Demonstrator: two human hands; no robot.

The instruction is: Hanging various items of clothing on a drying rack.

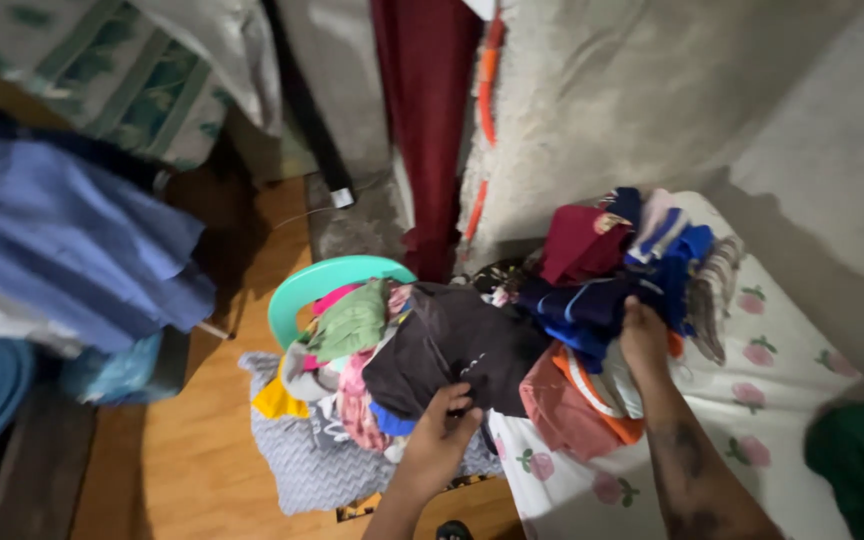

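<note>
The left hand [439, 430] grips a fold of a dark garment [457, 345], fingers curled shut over the cloth. That garment lies on top of a heap of mixed clothes [352, 375] piled in a teal basket [327, 280], which stands on the wood floor [182, 460] just off the bed's left edge. A green piece [352, 320], a pink patterned piece [357, 400] and a yellow piece [277, 400] show in the heap, with a grey knitted cloth [312, 470] spread under it.

The right hand [644, 335] presses into a second pile [612, 270] of dark blue, maroon and striped clothes at the bed's left edge; its fingers are sunk in the cloth, so whether they are closed on anything cannot be told. A rust-red garment [562, 405] with orange and white trim lies just below that hand.

The bed [752, 400] wears a white sheet with pink flowers. A blue cloth [62, 240] hangs at far left, and a dark red curtain [427, 120] hangs behind the basket.
</note>
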